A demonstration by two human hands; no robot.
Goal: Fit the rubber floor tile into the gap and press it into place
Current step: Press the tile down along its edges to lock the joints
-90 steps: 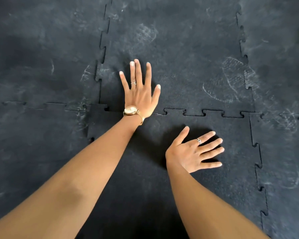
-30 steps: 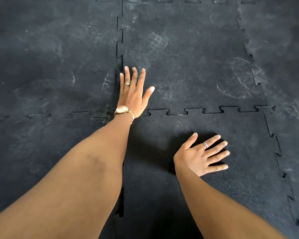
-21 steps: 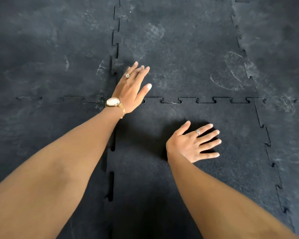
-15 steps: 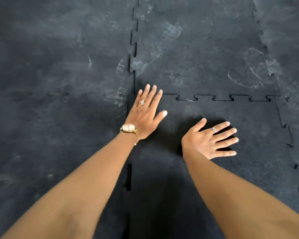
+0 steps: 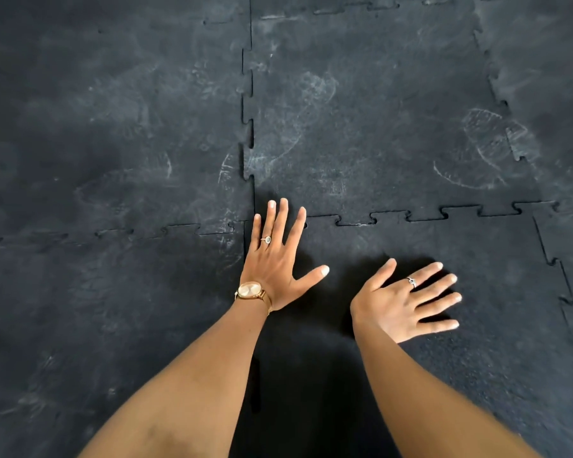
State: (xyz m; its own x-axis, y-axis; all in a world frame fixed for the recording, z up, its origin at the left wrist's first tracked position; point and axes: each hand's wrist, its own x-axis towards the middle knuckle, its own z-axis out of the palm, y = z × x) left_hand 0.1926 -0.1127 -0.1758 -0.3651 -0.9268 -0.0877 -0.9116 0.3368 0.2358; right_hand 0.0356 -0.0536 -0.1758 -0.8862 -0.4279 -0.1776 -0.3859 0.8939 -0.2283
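Observation:
The black rubber floor tile (image 5: pixel 444 358) lies in the gap among its neighbours, its toothed far edge meshed along the seam (image 5: pixel 424 216). My left hand (image 5: pixel 275 262), with a watch and a ring, lies flat with fingers spread on the tile's far left corner, fingertips reaching the corner joint. My right hand (image 5: pixel 407 302) rests flat on the tile's middle, fingers spread and pointing right. Neither hand holds anything. Narrow dark slots (image 5: pixel 255 381) show along the tile's left seam below my left forearm.
Interlocking black rubber tiles cover the whole floor around, marked with pale dusty shoe prints (image 5: pixel 483 150). The right seam (image 5: pixel 556 276) of the tile runs with jigsaw teeth down the right side.
My left hand has slid back from the far tile onto the near tile's left corner, now flat with fingers spread. My right hand has stayed flat on the tile.

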